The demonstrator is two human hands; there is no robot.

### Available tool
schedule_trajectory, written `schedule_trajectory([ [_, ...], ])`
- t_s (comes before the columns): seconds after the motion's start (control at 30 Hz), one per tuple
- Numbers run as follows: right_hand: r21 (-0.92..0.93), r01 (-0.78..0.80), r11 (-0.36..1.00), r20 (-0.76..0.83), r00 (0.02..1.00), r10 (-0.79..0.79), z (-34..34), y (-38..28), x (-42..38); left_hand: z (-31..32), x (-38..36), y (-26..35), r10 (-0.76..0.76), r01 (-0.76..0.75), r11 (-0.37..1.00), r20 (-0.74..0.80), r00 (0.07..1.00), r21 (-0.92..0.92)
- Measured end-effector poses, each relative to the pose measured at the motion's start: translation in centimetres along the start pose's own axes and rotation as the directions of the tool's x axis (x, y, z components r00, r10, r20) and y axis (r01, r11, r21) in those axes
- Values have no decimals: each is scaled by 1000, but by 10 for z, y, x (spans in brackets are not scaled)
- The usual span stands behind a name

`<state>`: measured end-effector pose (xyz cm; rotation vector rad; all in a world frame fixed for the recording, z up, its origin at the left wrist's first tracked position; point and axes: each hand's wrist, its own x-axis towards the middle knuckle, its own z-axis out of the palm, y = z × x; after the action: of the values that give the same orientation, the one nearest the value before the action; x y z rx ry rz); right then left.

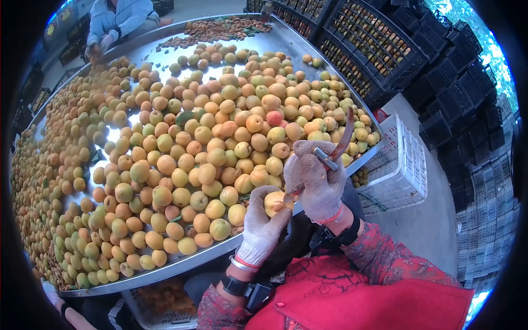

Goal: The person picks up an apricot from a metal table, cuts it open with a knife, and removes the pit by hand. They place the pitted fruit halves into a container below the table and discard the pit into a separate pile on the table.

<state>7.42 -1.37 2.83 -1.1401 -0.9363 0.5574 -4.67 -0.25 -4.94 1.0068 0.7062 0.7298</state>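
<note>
In front of me, my left hand (259, 225), in a pale knitted glove, is closed around a yellow-orange apricot (274, 203). My right hand (314, 179), gloved as well, grips a knife (346, 135) whose curved reddish-brown end sticks up past the fingers. A short metal piece (325, 158) shows across the top of that hand. Low down, the right fingers meet the apricot, and what looks like a bit of blade touches its side. The gloves hide most of the knife. Many loose apricots (207, 174) lie just beyond both hands.
A metal-rimmed table (181, 270) bears the fruit, with a pile of pits (220, 30) at the far end. A white crate (404, 165) stands at right, before stacked black crates (374, 41). Another person (124, 25) works at far left; another's gloved hand (51, 291) shows at lower left.
</note>
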Motion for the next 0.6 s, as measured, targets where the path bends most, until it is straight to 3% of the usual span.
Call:
schedule_trajectory([
  [0.03, -36, 21, 999, -11, 1000, -21, 1, 0, -1, 0, 0, -1, 5, -5, 1000, -11, 1000, 18],
  [0.13, 95, 117, 989, 77, 989, -124, 1, 10, -3, 1, 0, -9, 49, -45, 997, -47, 998, 68],
  [0.23, -50, 273, 961, 154, 953, -263, -2, 23, -11, 6, 0, -14, 93, -85, 992, -81, 992, 95],
  [0.3, -4, 193, 981, 155, 969, -190, -5, 25, -13, 8, -5, -9, 58, -49, 994, -88, 994, 96],
  [0.37, 311, -13, 950, 127, 992, -28, -1, 22, -9, 8, -5, -14, 81, -75, 995, -86, 993, 68],
  [0.47, 253, -96, 963, -43, 993, 110, 4, 26, -9, 10, -6, -17, 117, -114, 992, -70, 991, 48],
  [0.6, 234, -240, 942, -103, 958, 269, 2, 29, -5, 13, -7, -22, 113, -109, 992, -58, 992, 67],
])
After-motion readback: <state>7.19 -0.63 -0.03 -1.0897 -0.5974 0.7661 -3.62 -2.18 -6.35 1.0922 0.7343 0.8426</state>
